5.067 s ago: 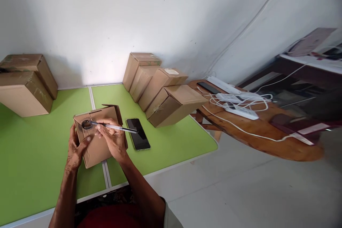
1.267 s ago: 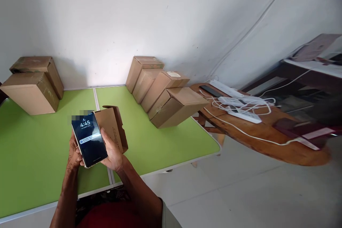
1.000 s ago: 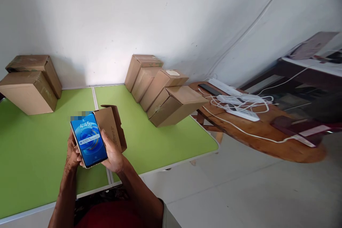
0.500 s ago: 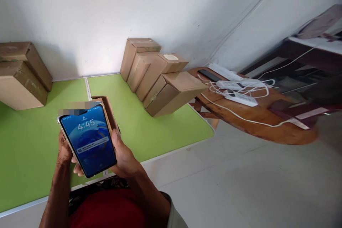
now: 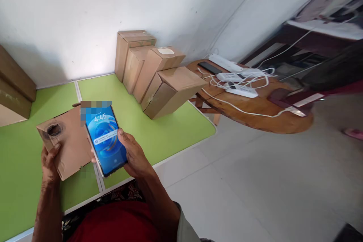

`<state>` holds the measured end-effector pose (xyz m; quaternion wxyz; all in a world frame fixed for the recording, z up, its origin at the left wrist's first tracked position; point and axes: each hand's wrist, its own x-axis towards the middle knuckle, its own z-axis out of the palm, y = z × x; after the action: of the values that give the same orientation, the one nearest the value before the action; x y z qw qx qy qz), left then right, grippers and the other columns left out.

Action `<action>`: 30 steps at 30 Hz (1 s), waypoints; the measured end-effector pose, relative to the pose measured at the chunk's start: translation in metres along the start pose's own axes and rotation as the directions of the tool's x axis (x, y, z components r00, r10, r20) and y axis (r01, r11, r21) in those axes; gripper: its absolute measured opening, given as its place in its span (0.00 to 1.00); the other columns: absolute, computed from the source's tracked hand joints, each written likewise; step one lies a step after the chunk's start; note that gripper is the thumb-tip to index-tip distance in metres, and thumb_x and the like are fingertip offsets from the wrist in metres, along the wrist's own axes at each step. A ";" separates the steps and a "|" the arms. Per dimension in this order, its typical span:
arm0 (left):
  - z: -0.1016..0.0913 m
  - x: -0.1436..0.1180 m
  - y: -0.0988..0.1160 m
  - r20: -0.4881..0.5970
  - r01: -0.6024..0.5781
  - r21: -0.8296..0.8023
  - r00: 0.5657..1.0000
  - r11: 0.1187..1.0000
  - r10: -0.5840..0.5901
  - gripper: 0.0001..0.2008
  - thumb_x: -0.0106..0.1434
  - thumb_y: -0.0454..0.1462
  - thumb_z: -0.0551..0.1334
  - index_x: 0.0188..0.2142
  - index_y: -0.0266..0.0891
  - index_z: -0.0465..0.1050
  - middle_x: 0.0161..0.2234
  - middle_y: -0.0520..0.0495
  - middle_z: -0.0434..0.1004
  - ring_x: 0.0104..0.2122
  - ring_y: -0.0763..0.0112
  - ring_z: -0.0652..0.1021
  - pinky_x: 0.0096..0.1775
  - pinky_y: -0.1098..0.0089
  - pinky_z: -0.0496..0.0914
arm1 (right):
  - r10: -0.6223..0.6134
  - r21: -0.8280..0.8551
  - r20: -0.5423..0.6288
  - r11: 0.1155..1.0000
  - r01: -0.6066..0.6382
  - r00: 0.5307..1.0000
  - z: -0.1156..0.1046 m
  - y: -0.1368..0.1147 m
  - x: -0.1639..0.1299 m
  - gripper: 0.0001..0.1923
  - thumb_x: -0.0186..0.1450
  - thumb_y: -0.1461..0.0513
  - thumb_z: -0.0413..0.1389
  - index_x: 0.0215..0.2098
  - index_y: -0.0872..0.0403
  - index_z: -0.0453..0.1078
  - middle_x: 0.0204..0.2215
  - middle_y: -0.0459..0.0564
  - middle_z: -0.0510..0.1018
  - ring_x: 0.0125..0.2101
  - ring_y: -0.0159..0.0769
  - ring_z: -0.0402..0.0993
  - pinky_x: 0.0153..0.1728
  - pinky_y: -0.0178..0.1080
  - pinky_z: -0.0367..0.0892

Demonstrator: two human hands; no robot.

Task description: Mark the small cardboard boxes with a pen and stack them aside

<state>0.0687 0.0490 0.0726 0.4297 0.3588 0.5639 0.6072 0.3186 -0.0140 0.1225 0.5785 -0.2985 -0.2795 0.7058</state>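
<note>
My right hand (image 5: 133,155) holds a smartphone (image 5: 107,141) upright, its lit blue screen facing me with a clock reading and a notification. My left hand (image 5: 49,160) grips the near left corner of a small brown cardboard box (image 5: 69,141) that rests tilted on the green table (image 5: 159,136). A dark scribbled circle marks the box's upper left corner. The phone overlaps the box's right side. No pen is in view.
Several closed cardboard boxes (image 5: 154,72) lean in a row against the white wall at the table's far right. More boxes (image 5: 13,90) sit at the far left. A wooden side table (image 5: 249,106) to the right carries power strips and white cables. Pale tiled floor lies to the right.
Five seconds ago my right hand drew on the box with a pen. Then both hands held the phone. Now my left hand has let go of the phone and grips the box.
</note>
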 end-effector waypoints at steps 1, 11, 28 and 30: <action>0.000 0.002 0.001 -0.023 0.017 -0.019 1.000 1.000 -0.018 0.29 0.45 0.49 0.77 0.45 0.41 0.80 0.42 0.49 0.84 0.38 0.63 0.81 0.43 0.64 0.81 | -0.037 -0.041 -0.050 0.999 0.035 0.998 -0.012 0.000 0.006 0.39 0.63 0.29 0.67 0.49 0.52 0.80 0.41 0.54 0.89 0.48 0.53 0.88 0.49 0.51 0.84; -0.006 0.010 0.002 -0.096 0.025 -0.070 0.995 0.997 -0.031 0.28 0.42 0.45 0.77 0.44 0.44 0.78 0.42 0.52 0.81 0.38 0.62 0.78 0.36 0.67 0.76 | -0.297 -0.805 -0.324 0.585 -0.097 0.898 -0.101 0.014 0.063 0.23 0.76 0.44 0.53 0.29 0.48 0.66 0.23 0.42 0.71 0.28 0.38 0.69 0.31 0.37 0.63; -0.008 0.015 0.003 -0.079 0.095 -0.076 0.992 0.993 -0.101 0.32 0.40 0.51 0.79 0.43 0.45 0.75 0.36 0.51 0.80 0.30 0.63 0.77 0.39 0.56 0.82 | -0.373 -0.913 -0.371 -0.023 -0.408 0.850 -0.071 0.010 0.063 0.15 0.82 0.61 0.53 0.56 0.56 0.80 0.59 0.67 0.81 0.61 0.54 0.77 0.55 0.46 0.72; -0.009 0.011 0.005 -0.074 0.119 -0.088 0.989 0.989 -0.126 0.33 0.39 0.52 0.80 0.44 0.46 0.76 0.35 0.50 0.82 0.31 0.57 0.81 0.40 0.52 0.84 | -0.366 -0.913 -0.359 -0.053 -0.404 0.859 -0.066 0.008 0.063 0.15 0.81 0.61 0.53 0.57 0.57 0.81 0.59 0.68 0.80 0.62 0.57 0.76 0.57 0.50 0.73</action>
<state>0.0557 0.0560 0.0759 0.4580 0.2806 0.5758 0.6164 0.3527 0.0503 0.0670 0.2143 -0.8007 -0.5315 0.1745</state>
